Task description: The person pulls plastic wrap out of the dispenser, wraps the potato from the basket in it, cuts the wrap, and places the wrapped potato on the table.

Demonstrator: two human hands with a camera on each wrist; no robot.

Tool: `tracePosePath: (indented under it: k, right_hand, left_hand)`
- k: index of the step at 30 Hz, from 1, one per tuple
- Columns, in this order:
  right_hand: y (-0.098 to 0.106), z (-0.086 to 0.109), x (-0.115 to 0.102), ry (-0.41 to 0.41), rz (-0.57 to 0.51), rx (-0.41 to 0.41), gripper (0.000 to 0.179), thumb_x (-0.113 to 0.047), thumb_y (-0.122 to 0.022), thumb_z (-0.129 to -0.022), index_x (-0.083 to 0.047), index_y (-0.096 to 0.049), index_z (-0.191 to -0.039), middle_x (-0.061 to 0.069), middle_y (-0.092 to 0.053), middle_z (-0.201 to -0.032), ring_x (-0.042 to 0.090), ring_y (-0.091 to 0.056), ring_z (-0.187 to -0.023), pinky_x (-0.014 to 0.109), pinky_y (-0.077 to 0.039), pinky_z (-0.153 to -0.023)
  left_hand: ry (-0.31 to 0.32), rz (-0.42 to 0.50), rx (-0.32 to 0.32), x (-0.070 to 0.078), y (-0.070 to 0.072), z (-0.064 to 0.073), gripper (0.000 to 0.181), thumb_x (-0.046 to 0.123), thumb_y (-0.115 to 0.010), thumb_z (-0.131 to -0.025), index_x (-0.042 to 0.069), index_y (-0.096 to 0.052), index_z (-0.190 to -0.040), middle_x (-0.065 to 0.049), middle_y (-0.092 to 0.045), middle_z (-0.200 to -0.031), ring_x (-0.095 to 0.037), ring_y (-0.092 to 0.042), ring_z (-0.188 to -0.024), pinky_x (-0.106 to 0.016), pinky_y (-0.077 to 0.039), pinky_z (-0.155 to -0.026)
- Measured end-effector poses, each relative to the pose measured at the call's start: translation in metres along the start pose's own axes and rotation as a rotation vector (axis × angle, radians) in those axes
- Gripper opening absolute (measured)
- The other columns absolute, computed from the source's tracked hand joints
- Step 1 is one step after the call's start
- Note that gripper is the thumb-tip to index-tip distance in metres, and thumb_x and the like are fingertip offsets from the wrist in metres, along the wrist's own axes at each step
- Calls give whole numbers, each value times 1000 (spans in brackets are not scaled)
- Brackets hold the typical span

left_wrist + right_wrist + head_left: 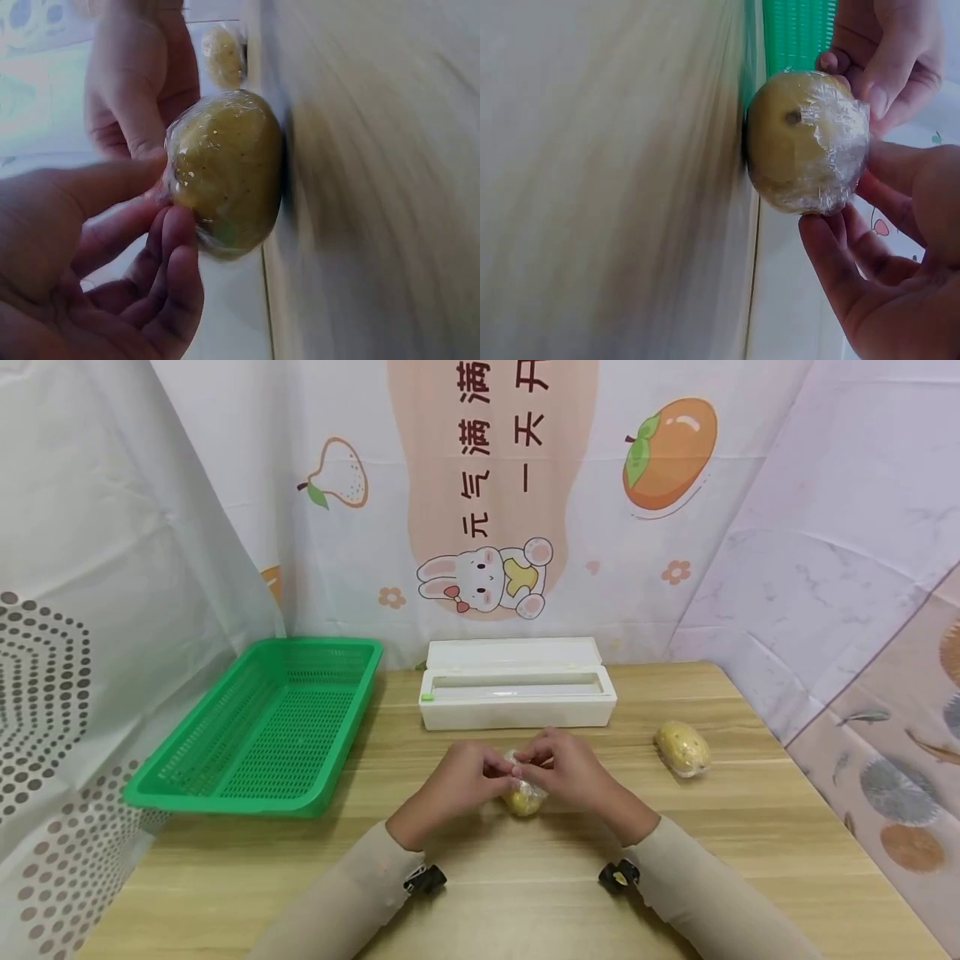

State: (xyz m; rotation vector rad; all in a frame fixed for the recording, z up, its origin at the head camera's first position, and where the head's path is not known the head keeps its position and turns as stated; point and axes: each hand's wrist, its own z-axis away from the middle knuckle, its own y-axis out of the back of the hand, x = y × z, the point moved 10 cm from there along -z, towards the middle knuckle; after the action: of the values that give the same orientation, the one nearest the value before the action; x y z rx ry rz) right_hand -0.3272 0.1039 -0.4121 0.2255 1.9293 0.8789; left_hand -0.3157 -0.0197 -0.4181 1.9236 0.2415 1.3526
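Note:
A potato (523, 803) in clear plastic wrap sits on the table between the two hands. My left hand (467, 771) pinches the wrap at the potato's upper side with thumb and forefinger; its other fingers curl beside the potato (232, 172) in the left wrist view. From the other side my right hand (567, 768) pinches the wrap too, thumb tip close to the left thumb. In the right wrist view, crinkled film covers the side of the potato (799, 154) nearest the fingers, and one right fingertip touches its edge. A dark spot shows through the film.
Another wrapped potato (682, 748) lies to the right on the wooden table (757, 827). Behind the hands stands a white plastic-wrap dispenser box (517, 713), lid raised, a roll inside. A green basket (330, 777) is at the left. Printed cloth (345, 568) hangs behind the table.

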Motion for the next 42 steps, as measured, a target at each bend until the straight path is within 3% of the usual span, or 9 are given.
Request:
tracePosePath:
  k: [9, 13, 17, 22, 25, 32, 36, 39, 42]
  right_hand:
    - [3, 1, 16, -138, -49, 26, 2, -20, -83, -89, -21, -84, -91, -8, -71, -93, 11, -65, -87, 25, -57, -73]
    - [4, 1, 25, -201, -64, 30, 5, -20, -83, -90, -23, -82, -94, -9, -73, -93, 12, -66, -85, 28, -56, -73]
    - [5, 3, 29, -250, -53, 41, 3, -19, -82, -90, -19, -80, -91, -6, -74, -87, 12, -66, -81, 29, -55, -73]
    - [6, 2, 0, -120, 194, 28, 4, -16, -79, -91, -15, -82, -88, -6, -75, -85, 5, -64, -76, 24, -54, -68]
    - [4, 5, -22, -24, 374, 20, 9, -17, -75, -91, -13, -83, -89, -4, -72, -84, 3, -60, -69, 21, -51, -62]
    - [-9, 16, -48, 91, 650, 13, 22, -28, -72, -89, -18, -68, -70, -3, -60, -74, 10, -50, -59, 25, -42, -50]
    - [-15, 18, -52, 99, 726, 8, 26, -37, -71, -92, -16, -69, -76, 2, -62, -82, 15, -54, -64, 30, -47, -51]
    - [-14, 19, -50, 60, 739, 9, 28, -40, -71, -93, -15, -72, -80, 3, -63, -87, 16, -56, -68, 32, -48, -54]
    - [-10, 19, -45, -2, 714, 12, 28, -41, -73, -91, -15, -73, -83, 2, -66, -91, 17, -59, -74, 34, -51, -58]
  left_hand:
    - [148, 131, 55, -21, 3, 1, 9, 21, -87, -85, 22, -82, -93, 10, -75, -89, -9, -67, -80, -26, -57, -71]
    - [121, 99, 87, -20, 6, 1, 6, 20, -87, -84, 21, -81, -84, 10, -75, -83, -7, -68, -78, -26, -57, -71]
    - [45, -44, 119, -6, 7, 2, 9, 19, -86, -86, 19, -81, -79, 11, -72, -81, -4, -65, -77, -22, -56, -69]
    - [-23, -245, 118, 10, 5, 5, 8, 22, -83, -90, 16, -83, -85, 4, -69, -104, -13, -66, -94, -29, -56, -81]
    - [-44, -268, 93, 15, 4, 5, 8, 21, -80, -92, 14, -82, -89, -1, -71, -115, -17, -68, -104, -34, -57, -89]
    - [-48, -240, 54, 15, 4, 4, 8, 20, -77, -95, 14, -82, -93, 0, -76, -114, -15, -71, -110, -35, -57, -96]
    - [-54, -233, 55, 12, 6, 3, 6, 19, -78, -94, 15, -82, -93, 1, -78, -112, -15, -71, -110, -36, -57, -97]
    - [-27, -154, 51, 5, 7, 1, 5, 21, -78, -94, 17, -81, -93, 6, -77, -109, -12, -71, -108, -36, -57, -97]
    - [54, -4, 43, -9, 7, 1, 7, 25, -78, -94, 18, -78, -97, 7, -76, -107, -12, -71, -106, -34, -59, -92]
